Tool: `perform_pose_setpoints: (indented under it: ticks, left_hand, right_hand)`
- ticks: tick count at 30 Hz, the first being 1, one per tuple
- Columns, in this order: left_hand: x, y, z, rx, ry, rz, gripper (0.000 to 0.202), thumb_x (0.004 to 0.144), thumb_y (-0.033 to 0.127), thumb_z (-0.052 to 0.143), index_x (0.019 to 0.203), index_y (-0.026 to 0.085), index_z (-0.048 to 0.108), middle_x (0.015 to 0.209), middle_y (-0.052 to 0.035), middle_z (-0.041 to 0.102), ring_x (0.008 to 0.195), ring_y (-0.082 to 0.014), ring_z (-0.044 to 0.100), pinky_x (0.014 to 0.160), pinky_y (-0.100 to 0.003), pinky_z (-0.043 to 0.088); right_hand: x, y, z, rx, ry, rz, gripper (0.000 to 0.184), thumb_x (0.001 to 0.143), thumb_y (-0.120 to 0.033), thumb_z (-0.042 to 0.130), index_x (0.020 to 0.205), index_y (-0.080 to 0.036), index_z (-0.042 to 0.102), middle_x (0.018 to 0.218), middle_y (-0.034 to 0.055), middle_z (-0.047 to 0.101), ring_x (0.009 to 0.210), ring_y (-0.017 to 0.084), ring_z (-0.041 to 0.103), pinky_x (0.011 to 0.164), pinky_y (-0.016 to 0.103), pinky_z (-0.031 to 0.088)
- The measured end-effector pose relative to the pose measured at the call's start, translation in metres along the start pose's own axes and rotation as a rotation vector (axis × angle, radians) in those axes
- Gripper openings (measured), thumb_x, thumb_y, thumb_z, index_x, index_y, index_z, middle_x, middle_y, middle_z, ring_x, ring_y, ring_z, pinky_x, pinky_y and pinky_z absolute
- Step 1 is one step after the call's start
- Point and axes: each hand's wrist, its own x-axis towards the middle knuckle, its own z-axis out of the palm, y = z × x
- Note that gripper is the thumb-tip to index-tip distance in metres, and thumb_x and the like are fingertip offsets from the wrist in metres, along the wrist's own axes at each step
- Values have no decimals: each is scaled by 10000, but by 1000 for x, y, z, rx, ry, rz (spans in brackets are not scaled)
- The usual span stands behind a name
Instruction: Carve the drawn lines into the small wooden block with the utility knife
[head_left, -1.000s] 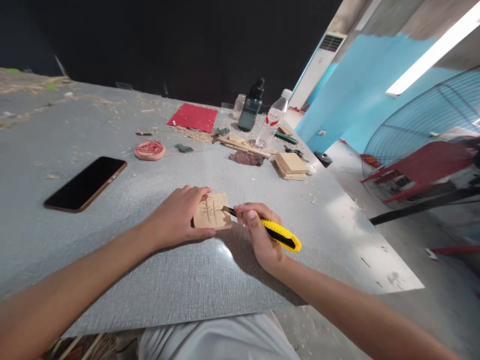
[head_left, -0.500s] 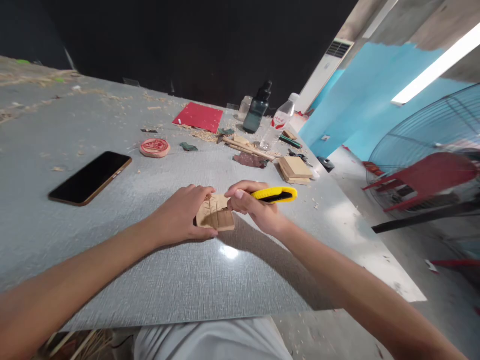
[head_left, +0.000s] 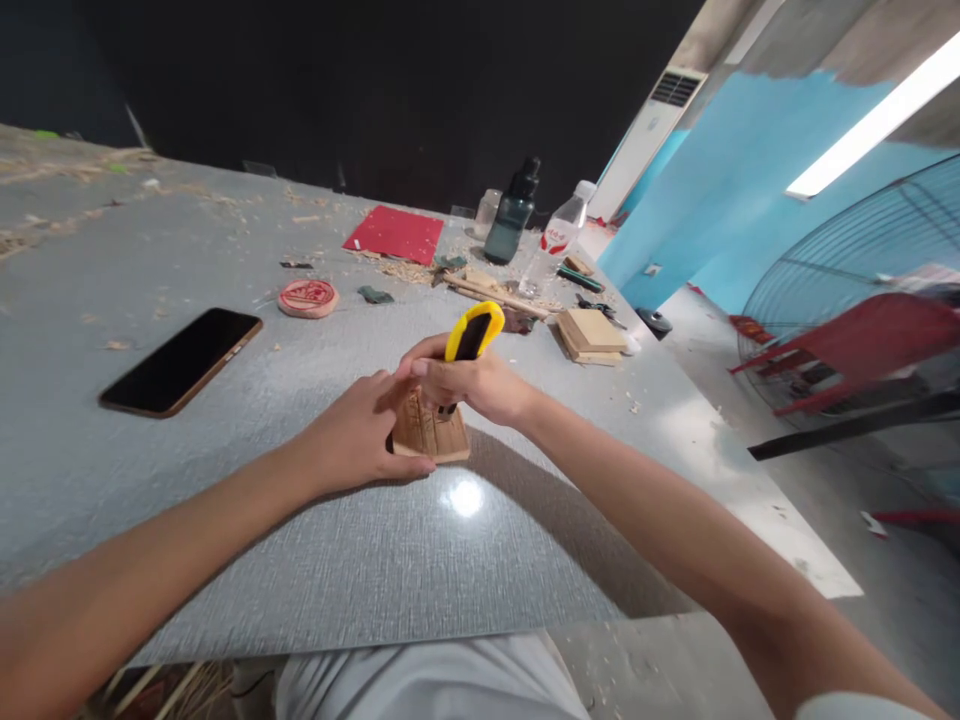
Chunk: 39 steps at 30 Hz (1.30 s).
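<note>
A small wooden block [head_left: 442, 442] with carved lines across its top lies flat on the grey table [head_left: 337, 570]. My left hand [head_left: 366, 428] grips its left side, the thumb along the near edge and the fingers around the far side. In my right hand [head_left: 472, 382] is a yellow and black utility knife [head_left: 474, 334], its handle standing steeply above the fist. The knife's lower end points down at the block's upper face; the blade tip is too small to make out. My right fingers hide the block's far part and come close to my left fingers.
A phone [head_left: 182, 362] lies at left, with a red-marked round wooden disc [head_left: 308, 298] beyond it. Further back are a red sheet [head_left: 395, 235], a dark bottle [head_left: 511, 220], a clear water bottle [head_left: 559, 240], sticks and shavings. Stacked wooden blocks [head_left: 590, 332] sit at right near the table edge.
My right hand has moved left over the block and turned. The utility knife has swung from lying nearly level, pointing right, to standing steeply. My left hand stays on the block.
</note>
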Motion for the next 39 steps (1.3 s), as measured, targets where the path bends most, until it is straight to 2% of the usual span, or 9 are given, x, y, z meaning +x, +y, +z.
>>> perform_pose_setpoints:
  ticks: [4, 9, 14, 20, 23, 30, 35, 37, 39]
  left_hand:
    - [1, 0, -1, 32, -55, 26, 844, 805, 616, 836, 1494, 274, 489, 1430, -118, 636, 1308, -399, 608, 1076, -559, 521]
    - [-1, -2, 0, 63, -63, -9, 854, 816, 667, 815, 1484, 236, 501, 1359, -138, 660, 1211, -385, 627, 1033, -558, 513]
    - [-3, -2, 0, 84, -44, -46, 947, 768, 670, 856, 1509, 189, 515, 1311, -160, 665, 1183, -387, 620, 1023, -542, 489]
    - [-3, -1, 1, 95, -51, -36, 919, 768, 654, 865, 1480, 184, 521, 1295, -150, 667, 1151, -359, 612, 990, -506, 484]
    - [-2, 0, 0, 106, -59, -28, 905, 779, 645, 862, 1473, 178, 514, 1297, -148, 665, 1149, -358, 607, 979, -504, 480]
    - [-1, 5, -2, 109, -78, -21, 781, 790, 612, 873, 1383, 205, 569, 1212, -101, 678, 1099, -337, 616, 958, -491, 471]
    - [-2, 2, 0, 94, -61, -28, 780, 764, 567, 915, 1360, 227, 543, 1228, -91, 687, 1117, -343, 639, 949, -497, 492]
    - [-4, -1, 2, 74, -63, -13, 791, 749, 547, 931, 1362, 252, 527, 1251, -82, 697, 1118, -341, 655, 947, -499, 503]
    - [-6, -4, 3, 67, -56, 7, 807, 752, 521, 935, 1387, 279, 501, 1333, -82, 693, 1167, -346, 662, 973, -508, 511]
  right_hand:
    - [6, 2, 2, -54, -3, 22, 211, 873, -361, 832, 910, -167, 757, 542, -83, 479, 531, 98, 432, 492, 222, 357]
    - [-1, 8, -9, 20, 70, -32, 150, 903, -312, 759, 955, -171, 763, 513, -102, 446, 482, 89, 364, 503, 231, 400]
    - [-26, 9, -18, 142, 228, -101, 80, 908, -281, 754, 935, -207, 772, 492, -133, 337, 471, 85, 276, 572, 255, 450]
    - [-63, 21, -6, 150, 430, -203, 89, 933, -358, 792, 938, -269, 802, 541, -108, 363, 544, 116, 366, 742, 327, 537]
    - [-72, 27, -2, 131, 484, -233, 101, 931, -380, 805, 927, -280, 792, 554, -103, 383, 556, 123, 386, 804, 357, 558]
    - [-63, 23, -13, 193, 466, -202, 62, 928, -353, 816, 919, -298, 790, 528, -109, 334, 534, 120, 360, 755, 317, 560]
    - [-57, 21, -26, 239, 424, -115, 25, 938, -319, 796, 937, -323, 821, 513, -114, 310, 497, 111, 364, 781, 331, 601]
    - [-58, 24, -28, 230, 433, -98, 83, 940, -287, 769, 941, -327, 841, 516, -96, 384, 512, 119, 454, 793, 349, 610]
    - [-61, 30, -30, 201, 459, -108, 141, 939, -263, 730, 923, -307, 862, 582, -43, 546, 614, 152, 605, 807, 373, 615]
